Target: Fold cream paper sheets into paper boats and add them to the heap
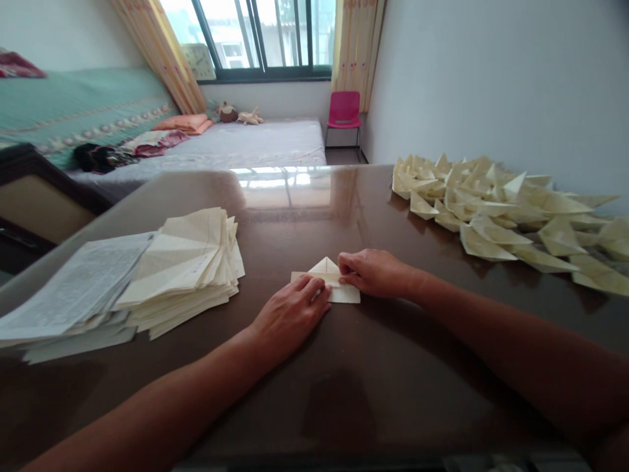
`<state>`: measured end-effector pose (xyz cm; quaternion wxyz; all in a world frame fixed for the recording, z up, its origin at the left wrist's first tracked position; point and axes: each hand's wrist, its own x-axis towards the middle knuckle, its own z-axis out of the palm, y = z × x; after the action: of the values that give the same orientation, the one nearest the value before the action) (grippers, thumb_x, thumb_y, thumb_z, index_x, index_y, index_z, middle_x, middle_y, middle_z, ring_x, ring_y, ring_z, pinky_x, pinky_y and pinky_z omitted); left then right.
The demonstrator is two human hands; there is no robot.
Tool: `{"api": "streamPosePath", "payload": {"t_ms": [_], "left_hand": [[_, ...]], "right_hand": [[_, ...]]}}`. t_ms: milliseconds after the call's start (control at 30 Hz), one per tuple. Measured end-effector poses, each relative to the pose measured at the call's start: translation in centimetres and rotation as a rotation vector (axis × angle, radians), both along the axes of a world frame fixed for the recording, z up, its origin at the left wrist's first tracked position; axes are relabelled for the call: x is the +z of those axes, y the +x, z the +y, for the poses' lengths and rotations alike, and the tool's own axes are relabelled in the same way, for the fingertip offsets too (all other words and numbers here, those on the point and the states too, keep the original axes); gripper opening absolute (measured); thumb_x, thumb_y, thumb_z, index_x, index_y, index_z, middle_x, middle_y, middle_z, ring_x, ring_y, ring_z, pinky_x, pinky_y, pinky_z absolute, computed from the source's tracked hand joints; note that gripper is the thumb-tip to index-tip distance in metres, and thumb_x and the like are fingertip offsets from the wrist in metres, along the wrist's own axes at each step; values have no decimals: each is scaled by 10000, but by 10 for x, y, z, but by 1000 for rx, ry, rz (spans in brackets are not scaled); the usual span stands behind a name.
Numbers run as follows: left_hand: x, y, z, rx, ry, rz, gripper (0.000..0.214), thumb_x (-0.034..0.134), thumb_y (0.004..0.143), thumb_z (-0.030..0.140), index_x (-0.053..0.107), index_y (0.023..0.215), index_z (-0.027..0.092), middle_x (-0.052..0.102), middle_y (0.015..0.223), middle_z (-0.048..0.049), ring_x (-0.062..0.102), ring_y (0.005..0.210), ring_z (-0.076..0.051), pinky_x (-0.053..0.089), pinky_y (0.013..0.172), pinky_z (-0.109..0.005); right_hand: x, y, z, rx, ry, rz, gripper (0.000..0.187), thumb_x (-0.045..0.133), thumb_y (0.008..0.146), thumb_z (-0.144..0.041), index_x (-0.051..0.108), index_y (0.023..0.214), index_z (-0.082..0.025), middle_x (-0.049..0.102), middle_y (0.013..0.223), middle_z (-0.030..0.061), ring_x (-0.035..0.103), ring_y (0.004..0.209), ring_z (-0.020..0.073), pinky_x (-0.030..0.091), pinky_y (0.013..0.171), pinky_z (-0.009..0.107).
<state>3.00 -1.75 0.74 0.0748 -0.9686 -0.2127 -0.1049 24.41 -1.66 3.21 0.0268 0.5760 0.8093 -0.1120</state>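
Note:
A small cream paper sheet (346, 294) lies in front of me on the brown table, folded to a peak at its far side with a flat band along the near side. My left hand (289, 313) rests over the paper's left part, its fingers bent and pressed together on the folded band. At the right end of the fold, my right hand (376, 272) pinches the paper between thumb and curled fingers. The parts of the sheet beneath my fingers are hidden.
Left of me lies a stack of creased cream papers (170, 259), overlapping some printed sheets (81, 282). A heap of folded paper boats (491, 203) covers the table's far right, near the wall. Beyond the table are a bed (280, 141) and a pink chair (344, 110).

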Motion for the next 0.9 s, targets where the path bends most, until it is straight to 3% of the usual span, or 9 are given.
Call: {"api": "streamPosePath", "payload": {"t_ms": [333,433,533,633,900], "left_hand": [[5,-10,9,64,58,33,271,422,959,270,614,1107,149,609,952,-78,552,920,-203,531,817,-344],[5,-13,12,55,33,38,282,438,954,291,592,1156,168,605,1009,-80,545,952,-203,530,816,-333],[8,-13,12,52,7,84,308,437,954,285,544,1233,209,591,1032,-75,537,957,-201,528,804,-325],[11,-12,11,59,-13,113,316,430,956,277,532,1250,224,582,1029,-77,529,957,-199,525,800,-319],[17,-15,10,88,5,178,270,436,957,263,583,1171,190,609,1042,-70,540,976,-193,516,782,-291]], "right_hand": [[1,1,-2,-3,6,3,220,456,912,-420,554,1001,-244,692,915,25,630,797,191,294,559,257],[5,-4,-9,27,157,-39,227,479,923,-369,549,1087,-230,649,1033,64,601,904,209,367,643,269],[8,-13,-21,223,294,-86,198,473,938,-271,574,1102,-223,586,1124,92,530,1034,221,400,768,305],[5,-20,-32,348,282,-132,223,437,940,-190,593,1096,-158,590,1084,116,522,1005,226,413,781,330],[10,-22,-53,292,258,-284,216,463,878,-120,666,951,-133,623,979,134,556,828,222,381,668,345]]}}
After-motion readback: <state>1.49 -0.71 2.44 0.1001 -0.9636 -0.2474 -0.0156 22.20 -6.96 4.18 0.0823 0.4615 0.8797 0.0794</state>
